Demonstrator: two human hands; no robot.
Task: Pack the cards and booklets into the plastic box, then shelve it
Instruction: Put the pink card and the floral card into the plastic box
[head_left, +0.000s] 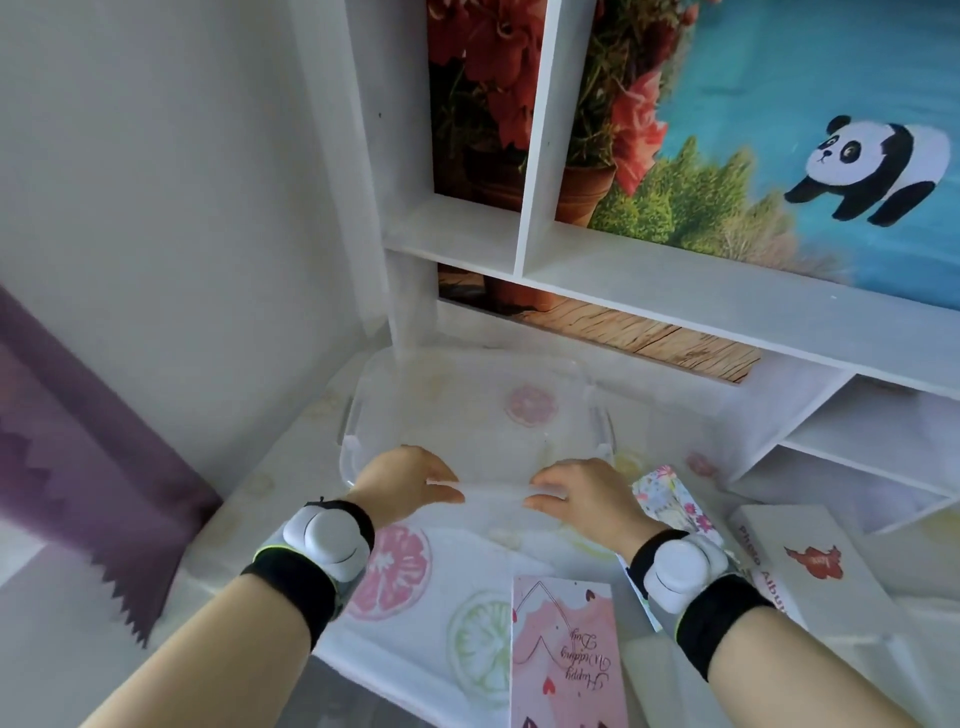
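Note:
A clear plastic box (467, 384) lies on the table under the shelf unit, its near rim toward me. My left hand (410, 475) and my right hand (582, 488) both grip that near rim, thumbs below and fingers curled over it. The box looks empty. A pink wedding card (566, 654) lies at the table's front edge. A floral booklet (670, 499) lies partly hidden under my right wrist. A white photo album (810, 571) lies to the right.
A white shelf unit (675, 291) with open compartments stands right behind the box, against a panda and flower mural. The table wears a fruit-print cloth (395, 566). A purple curtain (67, 447) hangs at the left.

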